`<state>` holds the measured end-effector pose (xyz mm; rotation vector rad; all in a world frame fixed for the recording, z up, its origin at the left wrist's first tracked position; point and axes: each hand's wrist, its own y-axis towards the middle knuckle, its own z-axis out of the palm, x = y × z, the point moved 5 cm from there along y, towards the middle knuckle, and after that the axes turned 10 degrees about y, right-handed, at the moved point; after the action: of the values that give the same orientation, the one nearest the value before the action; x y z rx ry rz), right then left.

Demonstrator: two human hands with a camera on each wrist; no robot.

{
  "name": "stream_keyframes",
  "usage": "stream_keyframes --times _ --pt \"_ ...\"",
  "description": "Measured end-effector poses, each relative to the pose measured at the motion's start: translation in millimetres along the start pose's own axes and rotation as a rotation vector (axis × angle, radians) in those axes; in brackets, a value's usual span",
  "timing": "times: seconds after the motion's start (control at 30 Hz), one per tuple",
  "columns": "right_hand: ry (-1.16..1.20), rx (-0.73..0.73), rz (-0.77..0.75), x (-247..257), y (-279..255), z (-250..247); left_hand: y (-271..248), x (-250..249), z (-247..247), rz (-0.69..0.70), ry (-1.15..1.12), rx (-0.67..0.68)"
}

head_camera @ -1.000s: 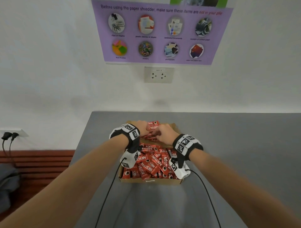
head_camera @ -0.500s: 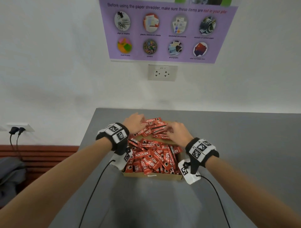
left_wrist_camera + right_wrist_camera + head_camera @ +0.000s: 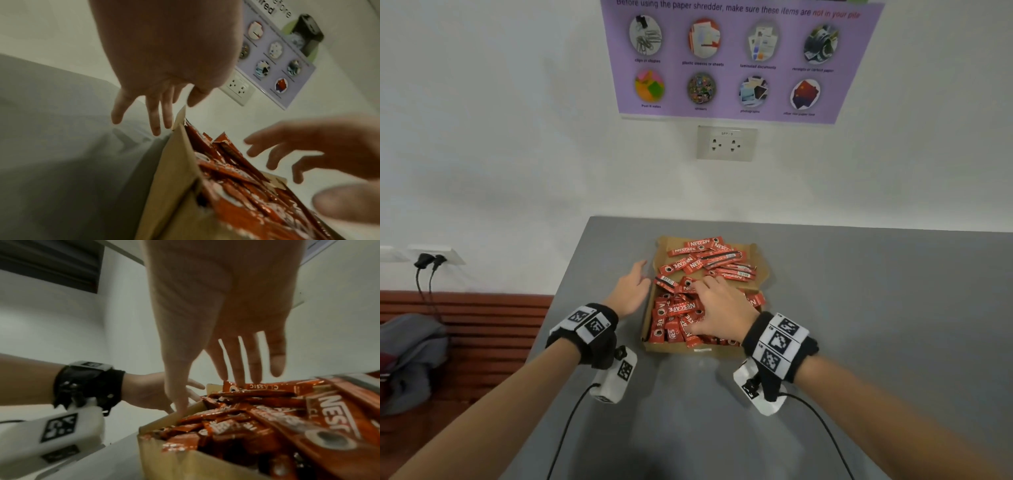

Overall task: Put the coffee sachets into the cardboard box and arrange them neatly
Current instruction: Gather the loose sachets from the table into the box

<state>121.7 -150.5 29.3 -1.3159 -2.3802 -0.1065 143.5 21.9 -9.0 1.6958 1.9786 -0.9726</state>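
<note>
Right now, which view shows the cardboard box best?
Head view: the whole cardboard box shows from above, full of red sachets. Left wrist shows only its left wall edge-on; right wrist shows just the near left corner, blurred.

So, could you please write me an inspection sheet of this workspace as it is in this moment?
Surface: grey table, against a white wall.
Job's things: cardboard box filled with red coffee sachets, lying jumbled, not in rows.
Clutter: nothing seen on the table.
Hands: left hand open, beside the box's left wall; right hand open, fingers spread on the sachets.
Cables: black cables run from both wrist cameras; two plugs sit in a wall socket at left.
Surroundings: purple shredder poster, wall outlet, grey bag on a wooden bench.
</note>
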Motion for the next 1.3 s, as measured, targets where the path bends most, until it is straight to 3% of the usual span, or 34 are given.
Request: stream_keyframes --times 0.2,0.33,0.67,0.93,1.3 --pt "-0.133 0.088 0.036 -6.3 13.4 13.1 -37.6 -20.4 7.5 0.155 -0.191 0.294" --pt "-0.112 0.155 0.064 -8.0 20.7 18.4 -45.1 -14.8 18.2 0.205 0.064 0.428" --pt "-0.053 0.105 0.052 2.1 28.5 26.2 -44.6 -11.4 17.1 0.146 0.254 0.399" --pt "-0.093 0.052 -0.063 13.6 25.2 22.1 -39.0 -9.3 18.1 0.125 0.282 0.356" --pt "0.3 -0.034 -0.134 14.2 14.2 -36.0 -38.5 -6.6 17.3 0.082 0.275 0.365"
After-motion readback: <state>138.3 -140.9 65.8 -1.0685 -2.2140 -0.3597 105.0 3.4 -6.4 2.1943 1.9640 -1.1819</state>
